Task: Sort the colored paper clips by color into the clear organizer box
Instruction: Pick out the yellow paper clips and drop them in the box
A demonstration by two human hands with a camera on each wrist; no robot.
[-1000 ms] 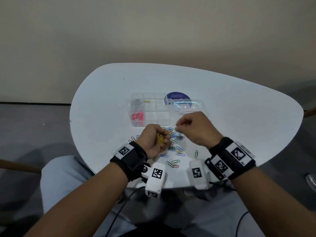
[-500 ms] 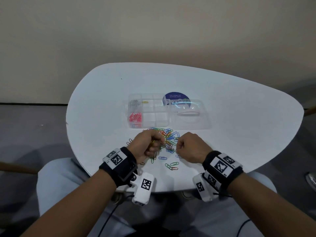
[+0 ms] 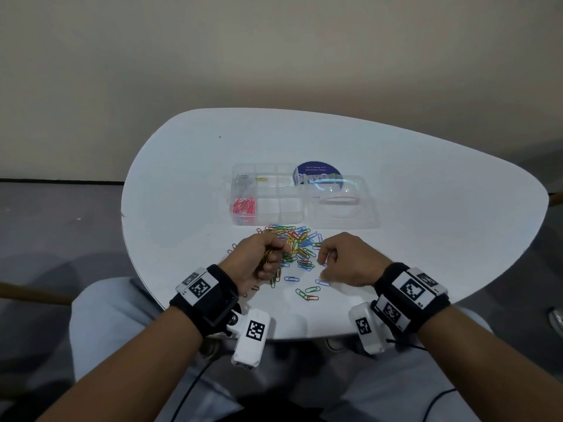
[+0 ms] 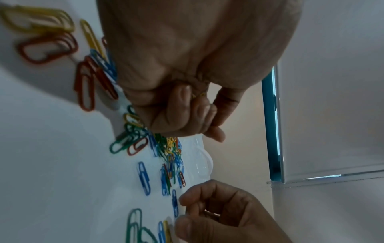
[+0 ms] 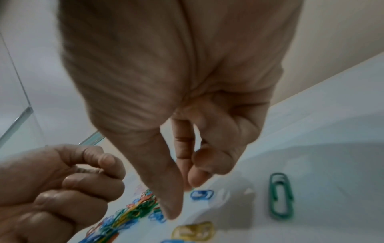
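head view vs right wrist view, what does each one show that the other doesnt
Only the head view shows the clear plastic organizer box with pink paper clips, silver clips and one yellow clip in separate compartments, its open lid, and the round blue sticker.

Only the right wrist view shows the right hand's thumb and fingertips close together just above a small blue clip, a green clip lying apart.

Both show the left hand gripping yellow clips, the right hand, and the mixed pile of coloured clips on the white table.
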